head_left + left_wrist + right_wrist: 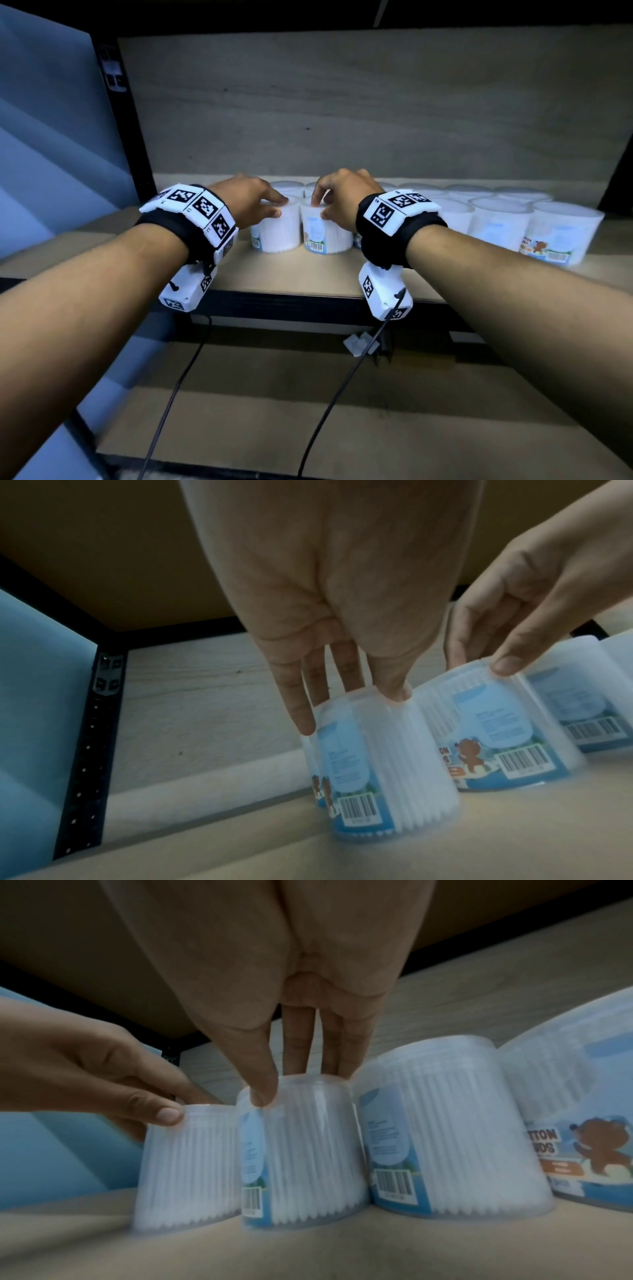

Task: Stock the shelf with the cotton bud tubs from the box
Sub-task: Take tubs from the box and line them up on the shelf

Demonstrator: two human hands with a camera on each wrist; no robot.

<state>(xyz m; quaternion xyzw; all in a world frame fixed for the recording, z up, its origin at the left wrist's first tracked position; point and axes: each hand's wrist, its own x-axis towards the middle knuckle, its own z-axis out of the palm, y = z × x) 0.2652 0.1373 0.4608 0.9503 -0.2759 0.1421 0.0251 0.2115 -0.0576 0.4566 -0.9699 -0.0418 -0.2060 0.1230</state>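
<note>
Clear cotton bud tubs with blue bear labels stand in rows on the wooden shelf (308,274). My left hand (279,206) grips the top rim of the leftmost front tub (277,233) from above, thumb on the near side. My right hand (318,208) pinches the top of the tub beside it (327,234) the same way. Both tubs stand upright on the board, almost touching. The left wrist view shows my left hand (352,710) on its tub (377,772). In the right wrist view, my right hand (301,1085) holds its tub (308,1150). The box is out of view.
Several more tubs (561,233) fill the shelf to the right in two rows. A black metal upright (116,120) closes the left end, with a bare strip of board beside it. A lower shelf (308,394) lies below, and wrist cables (342,387) hang in front of it.
</note>
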